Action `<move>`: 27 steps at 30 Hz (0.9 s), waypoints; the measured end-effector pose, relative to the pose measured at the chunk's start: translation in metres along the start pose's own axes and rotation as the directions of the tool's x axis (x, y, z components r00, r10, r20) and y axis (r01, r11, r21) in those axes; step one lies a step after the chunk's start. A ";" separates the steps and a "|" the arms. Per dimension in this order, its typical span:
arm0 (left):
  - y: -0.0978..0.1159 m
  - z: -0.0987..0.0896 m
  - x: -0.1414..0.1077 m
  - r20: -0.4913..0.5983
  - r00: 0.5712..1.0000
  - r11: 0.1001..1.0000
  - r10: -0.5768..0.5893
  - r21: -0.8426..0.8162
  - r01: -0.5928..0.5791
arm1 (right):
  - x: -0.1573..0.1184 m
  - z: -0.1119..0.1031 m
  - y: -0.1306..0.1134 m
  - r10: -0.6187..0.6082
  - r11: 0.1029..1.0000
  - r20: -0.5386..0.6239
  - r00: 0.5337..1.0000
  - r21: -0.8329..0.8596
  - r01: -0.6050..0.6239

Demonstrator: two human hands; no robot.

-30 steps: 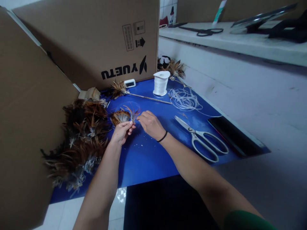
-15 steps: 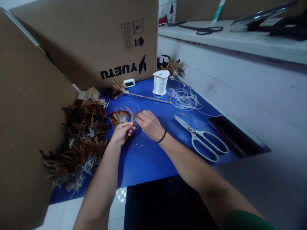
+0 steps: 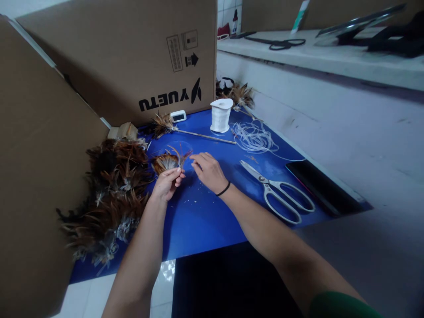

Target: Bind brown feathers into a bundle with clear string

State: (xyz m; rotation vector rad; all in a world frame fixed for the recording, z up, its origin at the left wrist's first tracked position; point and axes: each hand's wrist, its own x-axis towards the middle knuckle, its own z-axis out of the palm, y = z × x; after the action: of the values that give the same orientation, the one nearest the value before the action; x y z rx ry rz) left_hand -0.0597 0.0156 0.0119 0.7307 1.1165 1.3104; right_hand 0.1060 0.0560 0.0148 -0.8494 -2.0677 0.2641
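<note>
Between the thumb and fingers of my left hand is a small bunch of thin brown feathers, their tips fanning upward. My right hand, with a black band at the wrist, is just right of the bunch; its thumb and fingers are apart and nothing shows in them. Behind my left hand lies a fan of brown and white feathers on the blue tabletop. Heaped to the left are several tied bundles of dark brown feathers.
Large scissors lie to the right, beside a black flat device. Farther back are a white spool, loose clear strip and a feathered stick. Cardboard walls the left and back; a white ledge runs along the right.
My right hand has drawn slightly right, off the feather bunch, and its fingers have opened. My left hand keeps its pinch almost in place.
</note>
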 end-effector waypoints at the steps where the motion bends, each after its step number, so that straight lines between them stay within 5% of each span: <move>1: 0.001 -0.001 0.000 -0.013 1.000 1.000 0.016 -0.020 -0.017 | 0.000 0.002 0.002 0.052 0.998 -0.013 0.999 0.032 -0.051; 5: 0.010 -0.006 0.001 -0.121 0.983 0.979 0.139 -0.133 -0.155 | -0.001 0.014 0.007 0.220 0.961 0.037 0.975 0.165 -0.223; 10: 0.022 -0.015 0.001 -0.291 0.909 0.886 0.299 -0.269 -0.377 | 0.000 0.039 0.001 0.332 0.863 0.246 0.910 0.309 -0.399; 22: 0.021 -0.020 0.005 -0.370 0.869 0.866 0.329 -0.249 -0.434 | 0.024 0.069 -0.027 0.216 0.976 0.322 0.922 -0.105 -0.192; 27: 0.019 -0.021 0.006 -0.383 0.870 0.877 0.312 -0.237 -0.418 | 0.028 0.070 -0.031 0.264 0.963 0.324 0.908 -0.141 -0.230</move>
State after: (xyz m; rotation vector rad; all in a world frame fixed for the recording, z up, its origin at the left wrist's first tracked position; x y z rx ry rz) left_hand -0.0862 0.0210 0.0211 0.5066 1.0229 1.9497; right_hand 0.0247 0.0594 0.0053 -1.2008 -2.3052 0.4783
